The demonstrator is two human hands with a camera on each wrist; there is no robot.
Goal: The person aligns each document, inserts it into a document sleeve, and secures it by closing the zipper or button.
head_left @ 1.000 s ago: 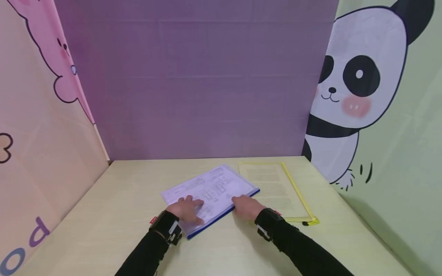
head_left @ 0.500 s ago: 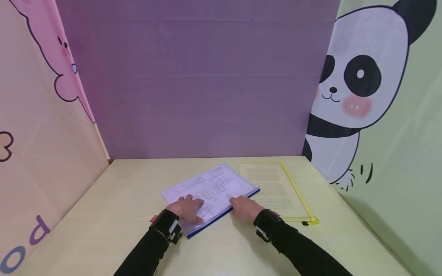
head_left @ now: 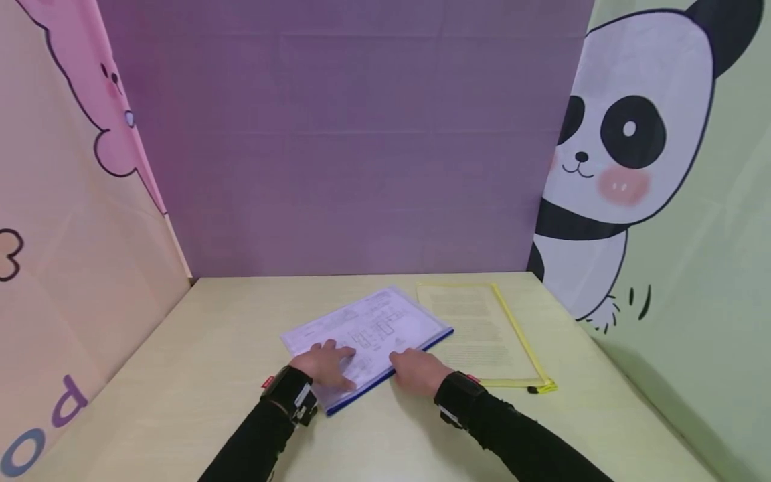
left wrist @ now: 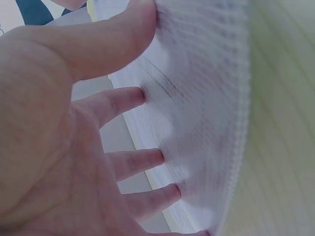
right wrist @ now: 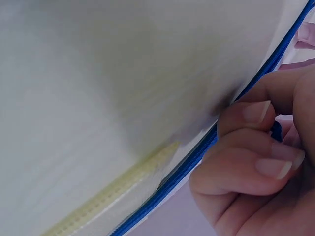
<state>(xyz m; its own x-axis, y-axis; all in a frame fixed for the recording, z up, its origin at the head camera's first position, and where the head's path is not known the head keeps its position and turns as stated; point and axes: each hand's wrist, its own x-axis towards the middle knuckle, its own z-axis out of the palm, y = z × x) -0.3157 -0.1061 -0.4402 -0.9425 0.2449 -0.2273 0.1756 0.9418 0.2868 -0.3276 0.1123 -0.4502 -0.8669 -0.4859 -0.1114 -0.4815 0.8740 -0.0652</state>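
A clear zip document bag [head_left: 373, 321] with a blue zipper [right wrist: 184, 164] along its near edge lies tilted on the table, printed paper inside. My left hand [head_left: 326, 367] rests on its lower left part, fingers spread; in the left wrist view the fingertips press on its mesh-like surface. My right hand [head_left: 420, 372] is at the middle of the zipper edge with curled fingers, pinching at the zipper. A small blue piece [right wrist: 276, 130], apparently the zipper pull, shows among those fingers. The hand hides most of it.
A second zip document bag with a yellow edge [head_left: 519, 328] lies at the right, partly under the first, paper inside. Its dark-tipped pull [head_left: 533, 389] sits at the near right corner. A purple backdrop [head_left: 361, 147] stands behind the table [head_left: 199, 375].
My right hand has slid left and slightly nearer along the blue zipper edge. The left hand and both bags have stayed in place.
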